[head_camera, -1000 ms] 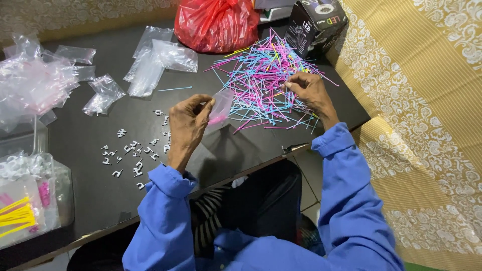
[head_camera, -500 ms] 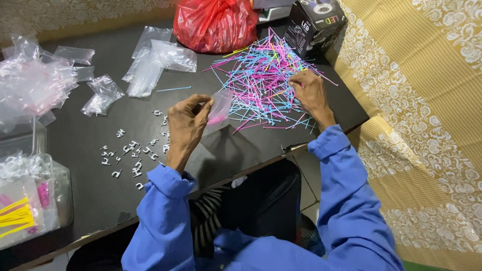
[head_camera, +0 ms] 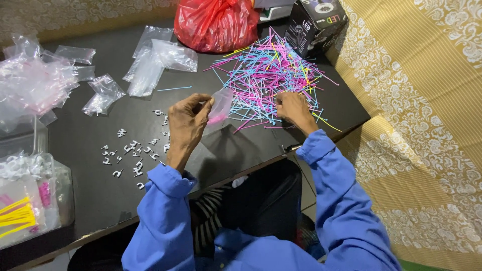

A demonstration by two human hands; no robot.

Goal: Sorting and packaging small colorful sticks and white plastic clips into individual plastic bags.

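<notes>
Pouch [head_camera: 220, 106] pinched in left hand [head_camera: 187, 123] fingertips; right hand [head_camera: 292, 109] on sticks [head_camera: 266, 75]

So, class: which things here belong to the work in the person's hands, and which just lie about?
In hand:
left hand holding small clear bag
right hand in pile of coloured sticks

Lying about:
red bag
black box
empty clear bags
white clips

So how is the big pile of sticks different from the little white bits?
The sticks are long, thin and pink, blue and yellow; the white bits are short, chunky and one colour. The sticks lie heaped and crisscrossed under the right hand; the white bits lie scattered singly near the left hand. Both rest on the dark table.
</notes>
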